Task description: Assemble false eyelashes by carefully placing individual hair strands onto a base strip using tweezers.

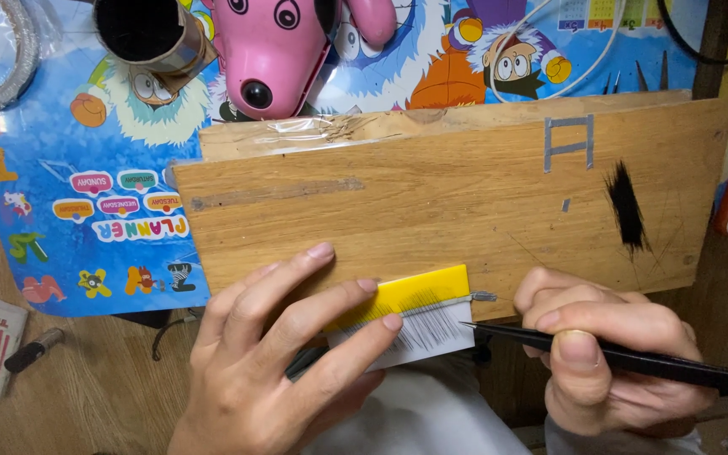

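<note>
Pressing a yellow-and-white lash strip card point(419, 316) onto a scuffed wooden board point(431, 211), the left hand point(284, 362) lies spread; the right hand point(608, 354), partly cropped, pinches thin black tweezers point(625, 358).

The left hand point(284, 362) fills the lower centre-left of the frame, back of the hand up, wrist running off the bottom edge. Its fingers point(355, 333) are stretched out and fanned slightly, pointing toward the upper right and pressed flat, the index reaching farthest up and the other fingertips stepped below it. The right hand point(608, 354) sits in the lower right, curled into a loose fist with knuckles toward the upper left. Its thumb point(575, 358) lies across the front, nail facing the camera, pinching against the bent index finger.
</note>
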